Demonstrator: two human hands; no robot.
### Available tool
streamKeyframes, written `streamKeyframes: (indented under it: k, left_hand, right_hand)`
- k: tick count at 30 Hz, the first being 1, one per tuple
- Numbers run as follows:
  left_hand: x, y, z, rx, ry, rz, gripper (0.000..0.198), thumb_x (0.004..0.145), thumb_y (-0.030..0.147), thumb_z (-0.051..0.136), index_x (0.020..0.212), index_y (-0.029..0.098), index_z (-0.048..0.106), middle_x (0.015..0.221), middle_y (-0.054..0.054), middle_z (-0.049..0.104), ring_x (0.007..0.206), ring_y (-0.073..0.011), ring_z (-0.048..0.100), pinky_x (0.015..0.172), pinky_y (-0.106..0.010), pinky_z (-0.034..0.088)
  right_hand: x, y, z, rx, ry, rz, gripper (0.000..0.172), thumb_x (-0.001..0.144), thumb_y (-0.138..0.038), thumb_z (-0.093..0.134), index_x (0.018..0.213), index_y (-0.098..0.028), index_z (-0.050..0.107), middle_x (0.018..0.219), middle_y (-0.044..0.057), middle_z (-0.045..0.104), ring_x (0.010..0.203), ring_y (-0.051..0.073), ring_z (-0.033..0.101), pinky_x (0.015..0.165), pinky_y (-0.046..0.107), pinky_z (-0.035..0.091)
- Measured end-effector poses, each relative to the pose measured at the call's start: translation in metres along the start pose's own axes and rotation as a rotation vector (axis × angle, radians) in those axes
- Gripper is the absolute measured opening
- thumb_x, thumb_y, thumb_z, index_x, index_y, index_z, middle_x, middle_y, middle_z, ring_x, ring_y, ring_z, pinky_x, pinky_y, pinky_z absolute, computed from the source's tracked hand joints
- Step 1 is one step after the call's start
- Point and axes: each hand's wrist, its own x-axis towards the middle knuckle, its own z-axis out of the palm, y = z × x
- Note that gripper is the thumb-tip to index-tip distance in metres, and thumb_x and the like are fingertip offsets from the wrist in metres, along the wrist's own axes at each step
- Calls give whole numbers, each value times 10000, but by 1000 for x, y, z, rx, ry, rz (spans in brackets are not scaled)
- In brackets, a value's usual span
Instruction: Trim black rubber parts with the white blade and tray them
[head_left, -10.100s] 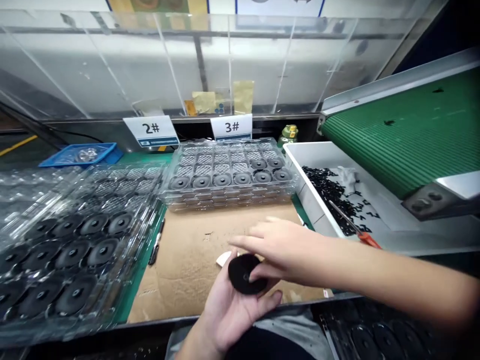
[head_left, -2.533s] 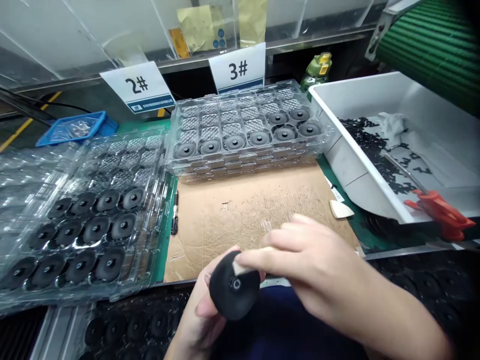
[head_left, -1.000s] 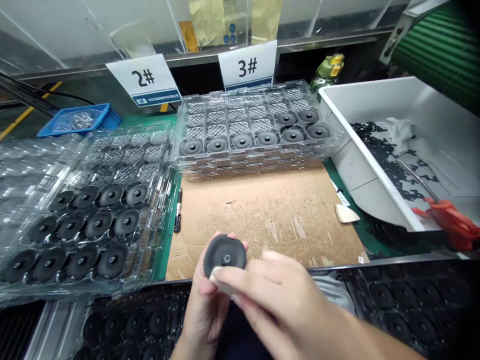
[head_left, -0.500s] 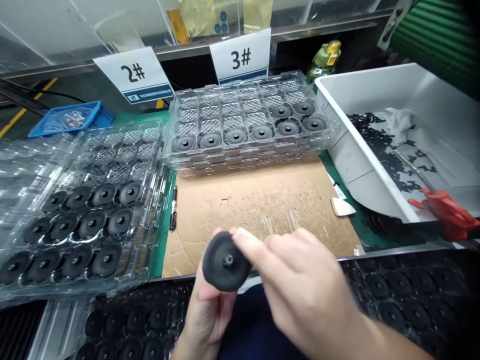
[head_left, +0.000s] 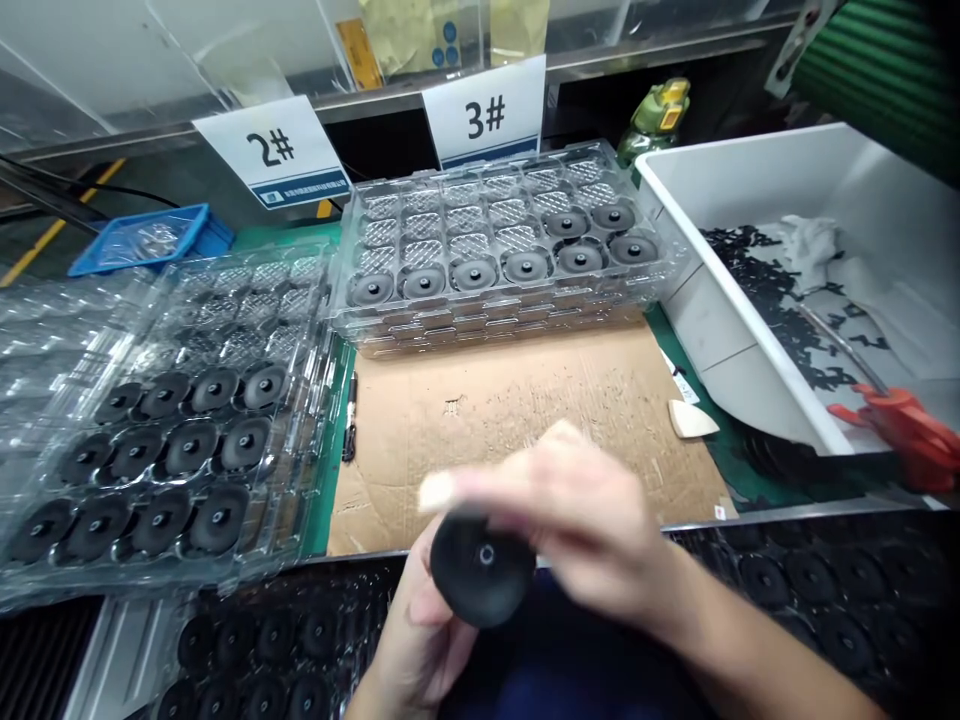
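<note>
A round black part [head_left: 484, 572] with a small ring at its centre is held by my left hand [head_left: 420, 620], whose fingers and thumb wrap its left side and underside. Across the part's upper edge lies my right hand [head_left: 570, 510], blurred by motion; whether its fingers grip anything is not clear. Both hands are over the front edge of a brown cardboard sheet [head_left: 510, 400]. Behind the cardboard, a stack of clear trays [head_left: 495, 310] holds several similar black parts in its front rows. More such parts fill the near rows of a clear tray [head_left: 292, 480] on the left.
A white bin [head_left: 765, 370] with small black pieces and a red-handled tool [head_left: 900, 425] stands at right. A black marker [head_left: 350, 418] and a pale wedge [head_left: 691, 420] flank the cardboard. A blue tray [head_left: 142, 245] sits at back left. Darker trays of parts lie below the table edge.
The black part and my left hand have moved slightly right and down. My right hand has shifted from the part's upper right edge to across its top. The view has shifted slightly.
</note>
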Motion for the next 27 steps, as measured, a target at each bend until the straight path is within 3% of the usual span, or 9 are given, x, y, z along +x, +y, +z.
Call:
streamKeyframes:
  k: [3, 5, 8, 12, 17, 20, 23, 25, 27]
  left_hand:
    - [-3, 5, 3, -120, -53, -59, 633, 526, 472, 759, 1102, 251, 617, 1142, -66, 641, 992, -280, 617, 822, -343, 528]
    - [-4, 7, 2, -169, -60, -68, 669, 520, 453, 761, 1137, 254, 597, 1208, -77, 604, 1050, -292, 589, 838, -339, 523]
    - [-3, 7, -2, -153, -39, -51, 692, 519, 442, 765, 1159, 250, 584, 1241, -95, 579, 1055, -292, 586, 844, -339, 522]
    - [-2, 8, -2, -109, -28, -50, 672, 531, 421, 774, 1154, 256, 587, 1237, -84, 584, 1054, -281, 587, 855, -325, 514]
    - [-3, 9, 4, -51, -14, -5, 651, 533, 411, 788, 1137, 273, 590, 1224, -67, 592, 1090, -289, 563, 876, -320, 498]
    - [-2, 4, 6, -29, 5, 31, 647, 541, 389, 798, 1139, 274, 582, 1219, -64, 593, 1078, -273, 572, 903, -314, 477]
    - [0, -3, 5, -25, 3, 78, 668, 542, 392, 801, 1155, 268, 567, 1198, -80, 599, 1094, -283, 557, 936, -345, 453]
    - [0, -5, 2, -24, 29, 118, 642, 554, 392, 795, 1143, 272, 568, 1184, -77, 603, 1116, -288, 539, 951, -354, 441]
    - [1, -2, -2, -11, 104, 173, 606, 557, 360, 798, 1115, 280, 576, 1177, -57, 605, 1120, -276, 537, 936, -326, 454]
  right_hand:
    - [-15, 30, -2, -21, 176, 420, 306, 902, -227, 480, 1191, -298, 552, 1027, -9, 642, 827, 124, 579, 699, 258, 429]
    - [-33, 44, 5, -19, 136, 548, 298, 892, -257, 496, 1176, -313, 567, 1022, 0, 645, 818, 143, 584, 685, 267, 446]
    - [-68, 54, 29, 15, -15, 593, 314, 895, -259, 473, 1192, -319, 557, 1004, 11, 652, 866, 169, 589, 749, 309, 464]
    - [-100, 62, 56, 34, -134, 615, 292, 880, -244, 480, 1141, -285, 604, 872, 23, 672, 777, 184, 607, 705, 334, 487]
    - [-80, 50, 33, 43, 10, 667, 308, 890, -264, 451, 1165, -234, 586, 1054, 57, 648, 946, 201, 608, 787, 336, 506]
    - [-50, 15, 11, 15, 245, 590, 326, 871, -237, 501, 1192, -253, 554, 1151, 31, 611, 1015, 179, 588, 803, 277, 504]
    - [-25, -19, 11, -118, 370, 272, 400, 849, -164, 509, 1247, -206, 497, 1113, 56, 626, 939, 182, 604, 774, 303, 497]
    - [-18, -29, 18, -134, 290, 121, 377, 844, -140, 481, 1220, -135, 513, 995, 83, 662, 814, 187, 617, 717, 337, 494]
    - [-20, -28, 19, -57, 98, 172, 323, 845, -136, 467, 1154, -142, 560, 904, 54, 677, 729, 166, 616, 666, 321, 496]
